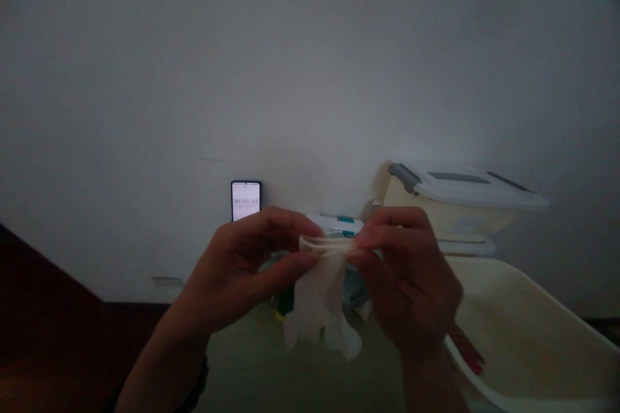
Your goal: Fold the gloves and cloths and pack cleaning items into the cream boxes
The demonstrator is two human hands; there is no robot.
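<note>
Both my hands are raised in front of me in dim light. A thin whitish disposable glove (322, 300) hangs between them, fingers pointing down. My left hand (242, 268) pinches the left side of the glove's cuff with thumb and fingers. My right hand (411, 277) pinches the right side of the cuff, so the opening is stretched between the two hands. Behind the glove lies a white packet with teal print (339, 224), partly hidden by my fingers.
A phone (245, 200) with a lit screen leans upright against the white wall. A cream lidded plastic box (460, 197) stands at the right. A large cream tub (527, 329) fills the lower right. A dark floor shows at the lower left.
</note>
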